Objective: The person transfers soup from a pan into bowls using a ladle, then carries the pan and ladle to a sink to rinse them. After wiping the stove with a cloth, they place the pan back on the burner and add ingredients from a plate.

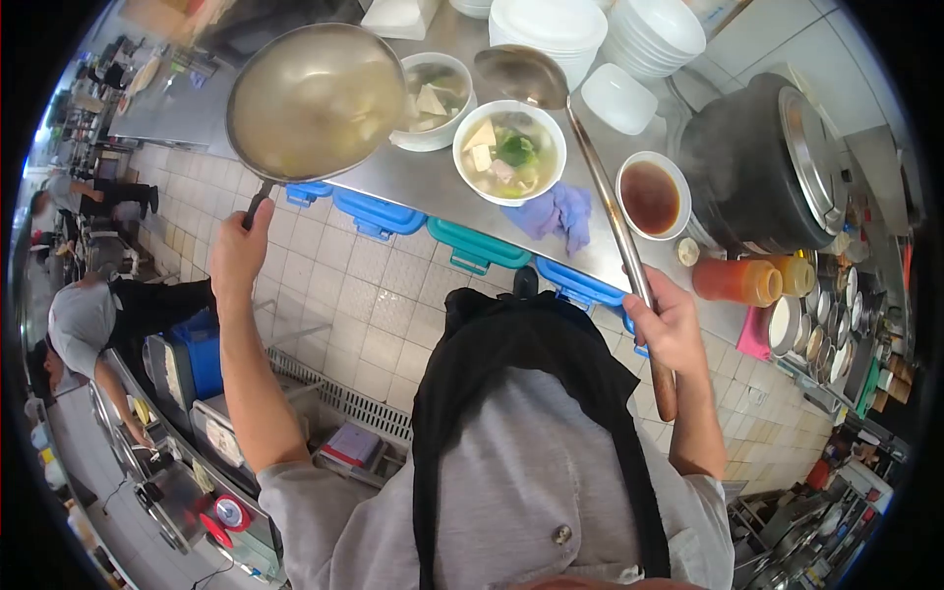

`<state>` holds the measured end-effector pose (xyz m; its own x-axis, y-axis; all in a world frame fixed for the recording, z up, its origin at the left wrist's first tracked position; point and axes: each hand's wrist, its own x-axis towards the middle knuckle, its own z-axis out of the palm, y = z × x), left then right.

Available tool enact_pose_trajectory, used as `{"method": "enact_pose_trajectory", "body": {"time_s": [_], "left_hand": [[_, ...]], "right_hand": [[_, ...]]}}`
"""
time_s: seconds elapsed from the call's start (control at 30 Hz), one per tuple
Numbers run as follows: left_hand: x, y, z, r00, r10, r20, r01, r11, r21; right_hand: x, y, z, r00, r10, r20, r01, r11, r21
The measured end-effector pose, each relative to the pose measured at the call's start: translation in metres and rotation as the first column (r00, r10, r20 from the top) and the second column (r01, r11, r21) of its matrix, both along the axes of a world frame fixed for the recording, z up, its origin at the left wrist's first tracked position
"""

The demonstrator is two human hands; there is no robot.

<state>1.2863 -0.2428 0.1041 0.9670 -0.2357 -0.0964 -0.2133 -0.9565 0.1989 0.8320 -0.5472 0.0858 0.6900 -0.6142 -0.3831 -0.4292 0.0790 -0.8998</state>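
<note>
My left hand is closed around the dark handle of a wok. The wok is tilted at the counter's edge, with cloudy broth inside. Its rim overlaps a white bowl containing tofu and soup. Closer to me stands a second white bowl filled with broth, tofu cubes and green leaves. My right hand grips the long handle of a ladle. The ladle's round head hangs above the counter, just behind the second bowl. What the ladle holds, if anything, I cannot make out.
Beside the ladle are a bowl of brown sauce, a blue cloth and a large dark pot. Stacked white bowls stand at the back; squeeze bottles are on the right. Co-workers are at the left.
</note>
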Motion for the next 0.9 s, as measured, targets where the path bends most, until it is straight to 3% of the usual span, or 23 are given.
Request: {"method": "enact_pose_trajectory", "body": {"time_s": [0.4, 0.6, 0.9], "left_hand": [[0.054, -0.036, -0.014, 0.996, -0.077, -0.051, 0.075, 0.996, -0.043], [0.063, -0.055, -0.010, 0.986, -0.169, -0.005, 0.169, 0.984, 0.062], [0.047, -0.076, 0.010, 0.990, -0.134, 0.049, 0.126, 0.983, 0.131]], "right_hand": [[-0.015, 0.024, -0.011, 0.998, -0.067, -0.001, 0.067, 0.997, 0.032], [-0.018, 0.035, -0.007, 0.994, -0.107, -0.023, 0.107, 0.994, 0.000], [-0.022, 0.048, -0.010, 0.990, -0.140, -0.017, 0.140, 0.990, 0.011]]}}
